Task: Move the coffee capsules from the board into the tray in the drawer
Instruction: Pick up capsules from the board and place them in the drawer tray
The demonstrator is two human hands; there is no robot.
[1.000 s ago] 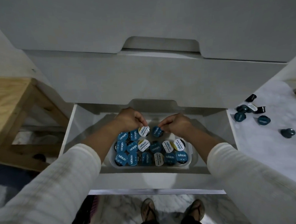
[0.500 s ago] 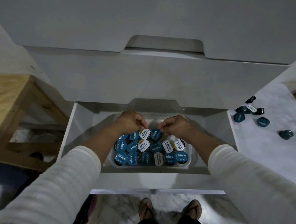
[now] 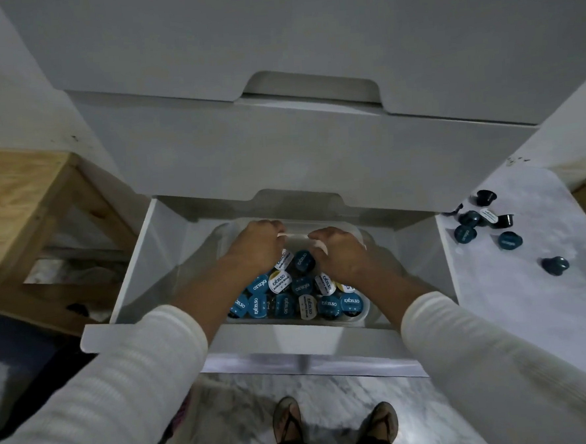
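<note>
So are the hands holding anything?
Cannot tell. Both the left hand and right hand curl over the capsules in the tray, fingertips hidden.

Dim, greyish light. White cabinet (image 3: 274,51) fills upper view, closed fronts with cut-out handle notches (image 3: 310,87). Pale wooden stand (image 3: 26,203) at left against white wall (image 3: 8,84). Grey-white marbled floor (image 3: 330,408) at bottom. Dark patch on floor at far left, unclear what.

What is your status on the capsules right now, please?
Both hands, left hand and right hand, in the tray over its capsules. About seven loose capsules remain on the board. Nothing blocking.
</note>
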